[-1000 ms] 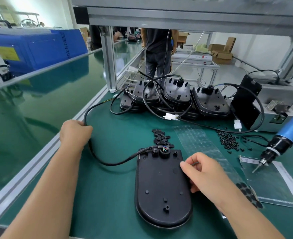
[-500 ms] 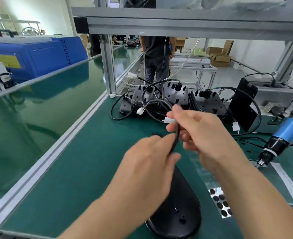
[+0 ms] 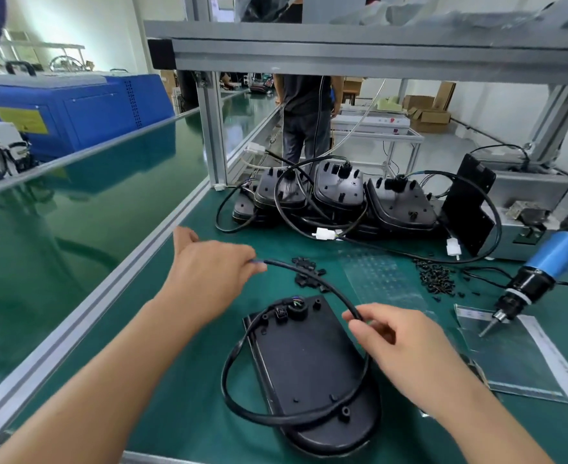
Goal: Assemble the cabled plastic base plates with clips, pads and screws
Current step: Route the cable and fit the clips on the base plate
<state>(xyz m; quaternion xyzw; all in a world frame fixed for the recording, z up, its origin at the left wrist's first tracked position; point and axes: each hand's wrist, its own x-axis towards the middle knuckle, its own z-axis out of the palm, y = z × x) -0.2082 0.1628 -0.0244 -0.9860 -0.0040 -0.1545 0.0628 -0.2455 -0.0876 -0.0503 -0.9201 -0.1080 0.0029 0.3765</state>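
Note:
A black plastic base plate (image 3: 309, 363) lies flat on the green mat in front of me. Its black cable (image 3: 312, 281) leaves the grommet at the plate's far end and curls in a loop over the plate. My left hand (image 3: 209, 262) pinches the cable's free end above the mat, left of the plate. My right hand (image 3: 399, 343) grips the cable over the plate's right edge. A pile of black clips (image 3: 306, 271) lies just beyond the plate. Small black screws (image 3: 435, 276) are scattered to the right. A sheet of black pads (image 3: 476, 370) lies half hidden under my right wrist.
Several stacked base plates (image 3: 336, 195) with tangled cables and white connectors stand at the back. A blue electric screwdriver (image 3: 540, 262) hangs at the right over a plastic sleeve (image 3: 523, 356). A clear film strip (image 3: 379, 279) lies beyond the plate. An aluminium rail (image 3: 75, 316) edges the mat on the left.
Both hands have come down and apart from in front of the camera. The cable is now drawn out between them into a loop over the plate.

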